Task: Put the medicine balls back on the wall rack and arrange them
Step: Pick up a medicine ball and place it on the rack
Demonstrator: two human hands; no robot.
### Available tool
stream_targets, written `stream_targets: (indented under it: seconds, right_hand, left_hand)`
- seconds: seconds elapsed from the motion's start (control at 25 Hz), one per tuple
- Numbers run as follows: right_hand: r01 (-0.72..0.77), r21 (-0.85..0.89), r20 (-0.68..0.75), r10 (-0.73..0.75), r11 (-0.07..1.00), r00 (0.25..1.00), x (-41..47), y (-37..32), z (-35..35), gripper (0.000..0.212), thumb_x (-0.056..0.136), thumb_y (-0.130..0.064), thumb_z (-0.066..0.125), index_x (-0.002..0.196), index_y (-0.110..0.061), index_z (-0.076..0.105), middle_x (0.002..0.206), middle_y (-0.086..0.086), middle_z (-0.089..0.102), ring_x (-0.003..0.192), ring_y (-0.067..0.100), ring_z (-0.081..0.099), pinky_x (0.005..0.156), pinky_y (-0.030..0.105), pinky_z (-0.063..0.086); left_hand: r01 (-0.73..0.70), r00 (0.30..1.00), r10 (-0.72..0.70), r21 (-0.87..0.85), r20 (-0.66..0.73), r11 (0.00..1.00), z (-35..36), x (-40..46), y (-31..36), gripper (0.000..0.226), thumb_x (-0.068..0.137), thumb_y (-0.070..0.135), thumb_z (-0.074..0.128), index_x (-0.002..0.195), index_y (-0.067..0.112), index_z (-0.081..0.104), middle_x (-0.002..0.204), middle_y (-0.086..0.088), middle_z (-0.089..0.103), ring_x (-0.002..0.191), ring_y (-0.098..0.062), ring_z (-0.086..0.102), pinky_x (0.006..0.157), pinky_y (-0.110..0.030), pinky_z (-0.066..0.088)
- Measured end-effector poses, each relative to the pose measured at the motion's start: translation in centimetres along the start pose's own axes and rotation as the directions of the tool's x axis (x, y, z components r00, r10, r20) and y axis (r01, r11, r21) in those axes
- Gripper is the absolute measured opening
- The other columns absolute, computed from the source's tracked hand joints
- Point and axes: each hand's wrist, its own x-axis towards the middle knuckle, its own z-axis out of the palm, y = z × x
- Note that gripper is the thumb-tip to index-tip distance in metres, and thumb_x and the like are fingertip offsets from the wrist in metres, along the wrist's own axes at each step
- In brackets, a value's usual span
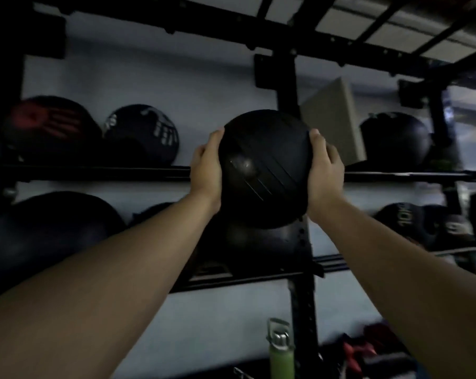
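Black medicine ball [265, 168] clamped between your left hand [206, 170] and right hand [325, 170], level with the upper rail [94, 172]; open shelf space sits just beyond your grip, slightly left.

Nine or so medicine balls [265, 168], two hands [206, 165], one bottle [281, 356].

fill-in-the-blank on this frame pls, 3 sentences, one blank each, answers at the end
1. The black medicine ball is gripped by ____ hands: left hand, right hand.
2. The upper-shelf ball at far left carries ____ markings.
3. The bottle at the bottom edge has a ____ body.

Answers: both; red; green
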Motion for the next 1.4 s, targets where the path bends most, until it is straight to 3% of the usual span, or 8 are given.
stream_targets:
  seconds: [0.36, 0.76, 0.88, 1.0, 1.12, 1.24, 1.32, 1.4]
  right_hand:
    - [0.056, 0.252, 0.238, -0.118, 0.966, 0.964, 16.6, 10.7, 12.2, 0.029, 0.095, -0.061, 0.059, 0.108, -0.037, 0.07, 0.116, -0.007, 0.073, 0.111, 0.016, 0.069, 0.105, 0.044, 0.056]
    - [0.104, 0.362, 0.259, -0.207, 0.926, 0.943, 29.7, 17.8, 24.0, 0.063, 0.073, -0.078, 0.059, 0.115, -0.033, 0.074, 0.119, -0.002, 0.076, 0.111, 0.019, 0.072, 0.102, 0.046, 0.059]
    - [0.095, 0.337, 0.277, -0.195, 0.937, 0.941, 32.0, 20.0, 25.6, 0.061, 0.07, -0.075, 0.06, 0.111, -0.032, 0.074, 0.119, 0.0, 0.075, 0.112, 0.022, 0.071, 0.103, 0.048, 0.058]
    - [0.239, 0.246, 0.291, -0.307, 0.939, 0.906, 33.4, 21.5, 26.8, 0.05, 0.091, -0.065, 0.054, 0.121, -0.029, 0.07, 0.127, 0.002, 0.07, 0.118, 0.019, 0.066, 0.108, 0.046, 0.053]
    - [0.384, 0.176, 0.295, -0.42, 0.907, 0.858, 34.1, 22.9, 27.8, 0.043, 0.099, -0.061, 0.048, 0.126, -0.032, 0.067, 0.133, 0.004, 0.064, 0.123, 0.019, 0.06, 0.112, 0.042, 0.049]
    - [0.406, 0.136, 0.323, -0.428, 0.904, 0.844, 35.3, 24.9, 28.7, 0.036, 0.102, -0.056, 0.049, 0.125, -0.036, 0.068, 0.136, 0.002, 0.063, 0.126, 0.018, 0.059, 0.109, 0.035, 0.047]
    - [0.353, 0.072, 0.383, -0.352, 0.933, 0.854, 35.9, 26.0, 29.1, 0.03, 0.105, -0.052, 0.046, 0.121, -0.035, 0.065, 0.139, 0.003, 0.061, 0.127, 0.02, 0.058, 0.103, 0.032, 0.044]
    - [0.292, -0.018, 0.435, -0.255, 0.956, 0.863, 36.2, 26.4, 29.3, 0.037, 0.105, -0.057, 0.041, 0.129, -0.037, 0.061, 0.145, 0.003, 0.057, 0.129, 0.023, 0.055, 0.105, 0.034, 0.041]
  left_hand:
    - [-0.249, 0.939, 0.279, 0.161, -0.203, 0.955, -2.3, 14.8, -1.8, 0.077, 0.065, 0.072, 0.081, 0.123, 0.021, 0.083, 0.121, -0.01, 0.086, 0.115, -0.032, 0.082, 0.11, -0.056, 0.062]
    - [-0.363, 0.885, 0.408, 0.215, -0.225, 0.907, -4.2, 29.9, -4.4, 0.086, 0.062, 0.079, 0.077, 0.123, 0.018, 0.083, 0.12, -0.01, 0.086, 0.114, -0.031, 0.082, 0.109, -0.054, 0.063]
    - [-0.383, 0.869, 0.446, 0.277, -0.216, 0.881, -4.5, 32.1, -5.8, 0.052, 0.092, 0.06, 0.076, 0.118, 0.015, 0.081, 0.118, -0.007, 0.083, 0.118, -0.03, 0.078, 0.105, -0.041, 0.063]
    - [-0.481, 0.817, 0.565, 0.404, -0.114, 0.778, -4.7, 33.9, -6.2, 0.025, 0.108, 0.039, 0.068, 0.113, 0.017, 0.079, 0.119, -0.004, 0.08, 0.122, -0.026, 0.075, 0.107, -0.039, 0.059]
    - [-0.497, 0.792, 0.609, 0.529, -0.047, 0.688, -5.5, 34.9, -7.0, 0.033, 0.112, 0.042, 0.062, 0.122, 0.015, 0.079, 0.114, 0.006, 0.077, 0.116, -0.016, 0.073, 0.106, -0.034, 0.057]
    - [-0.494, 0.775, 0.632, 0.611, -0.012, 0.618, -6.2, 36.2, -8.4, 0.031, 0.117, 0.034, 0.053, 0.129, 0.019, 0.077, 0.112, 0.014, 0.073, 0.108, -0.003, 0.067, 0.105, -0.028, 0.052]
    - [-0.421, 0.851, 0.52, 0.693, 0.077, 0.585, -6.7, 36.4, -10.1, 0.05, 0.109, 0.053, 0.059, 0.149, 0.023, 0.066, 0.143, 0.006, 0.067, 0.13, -0.007, 0.061, 0.121, -0.035, 0.047]
    - [-0.353, 0.902, 0.417, 0.751, 0.114, 0.558, -7.2, 36.6, -11.3, 0.089, 0.085, 0.08, 0.064, 0.159, 0.033, 0.054, 0.165, 0.003, 0.049, 0.152, -0.019, 0.049, 0.13, -0.047, 0.041]
